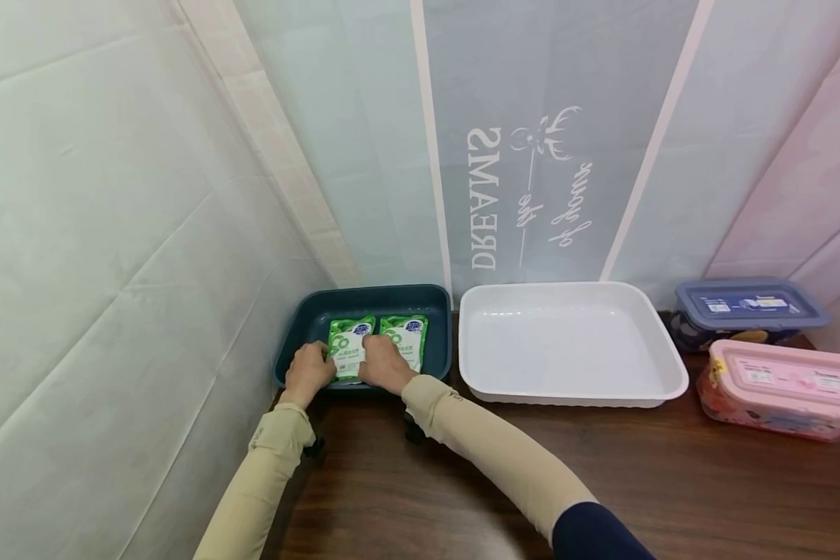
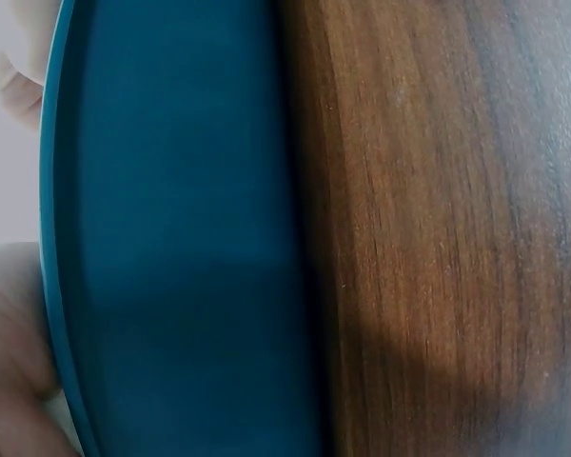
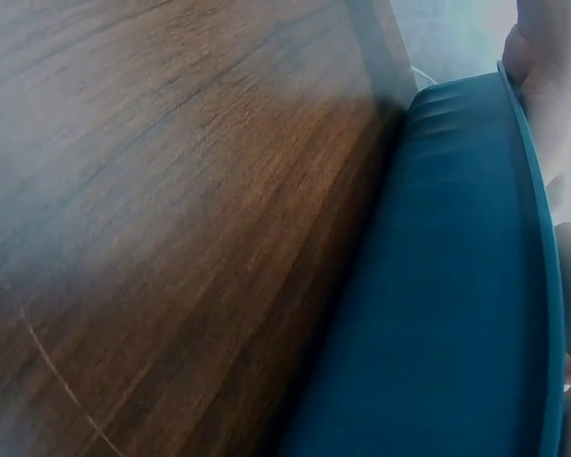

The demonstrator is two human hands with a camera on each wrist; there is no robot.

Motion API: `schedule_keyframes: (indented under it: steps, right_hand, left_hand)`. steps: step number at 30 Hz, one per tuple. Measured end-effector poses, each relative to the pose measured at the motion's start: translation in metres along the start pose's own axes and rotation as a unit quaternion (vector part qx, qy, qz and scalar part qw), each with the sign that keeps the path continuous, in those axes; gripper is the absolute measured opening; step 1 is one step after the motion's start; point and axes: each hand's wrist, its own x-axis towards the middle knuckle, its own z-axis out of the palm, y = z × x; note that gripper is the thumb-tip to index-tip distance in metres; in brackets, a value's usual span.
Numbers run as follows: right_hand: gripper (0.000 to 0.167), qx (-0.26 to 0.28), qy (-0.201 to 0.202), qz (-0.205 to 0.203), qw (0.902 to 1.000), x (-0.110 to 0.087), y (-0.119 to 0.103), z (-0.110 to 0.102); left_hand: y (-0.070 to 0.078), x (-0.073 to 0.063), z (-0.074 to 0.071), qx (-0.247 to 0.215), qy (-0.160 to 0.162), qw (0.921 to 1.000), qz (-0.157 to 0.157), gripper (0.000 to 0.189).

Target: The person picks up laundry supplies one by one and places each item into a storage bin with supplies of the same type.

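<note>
green-white left pouch [image 1: 347, 348] could crumple or ride over the right pouch [image 1: 411, 337] if left hand [image 1: 309, 375] and right hand [image 1: 387, 364] push unevenly near its sides; whether either pinches or merely touches it, cannot tell. 2 pouches, green-edged, white-fronted, blue-logoed, lie side by side in the teal tray [image 1: 336, 303].

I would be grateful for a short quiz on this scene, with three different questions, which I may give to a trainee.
1. How many green packets show in the dark tray?
2. Which one is nearer to the white tray: (a) left hand, (b) right hand?
3. True or false: the white tray is between the dark tray and the pink box.

Key: 1. Two. 2. (b). 3. True.
</note>
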Motion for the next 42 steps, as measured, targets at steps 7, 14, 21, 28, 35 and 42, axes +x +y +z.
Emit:
schedule_keyframes:
  steps: [7, 14, 21, 28, 35, 42]
  right_hand:
    - [0.023, -0.007, 0.022, -0.025, 0.9994, -0.006, 0.006, -0.009]
    - [0.013, -0.005, 0.025, -0.036, 0.9990, -0.013, 0.016, -0.023]
    - [0.030, -0.020, 0.058, -0.048, 0.9970, -0.022, 0.020, -0.036]
    - [0.009, -0.044, 0.082, -0.063, 0.9937, -0.036, 0.014, -0.049]
    - [0.034, -0.040, 0.091, -0.058, 0.9933, -0.054, 0.012, -0.068]
    - [0.031, -0.043, 0.115, -0.065, 0.9903, -0.067, 0.021, -0.077]
  left_hand:
    - [0.006, -0.004, 0.003, -0.004, 0.026, 0.9995, 0.018, 0.038]
    - [0.016, -0.007, 0.008, -0.016, 0.054, 0.9975, 0.043, 0.041]
    - [0.028, -0.014, 0.006, -0.025, 0.066, 0.9955, 0.064, 0.038]
    - [0.035, -0.025, 0.008, -0.039, 0.086, 0.9927, 0.074, 0.037]
    - [0.053, -0.031, 0.020, -0.054, 0.087, 0.9910, 0.086, 0.036]
    - [0.074, -0.038, 0.027, -0.064, 0.093, 0.9860, 0.123, 0.036]
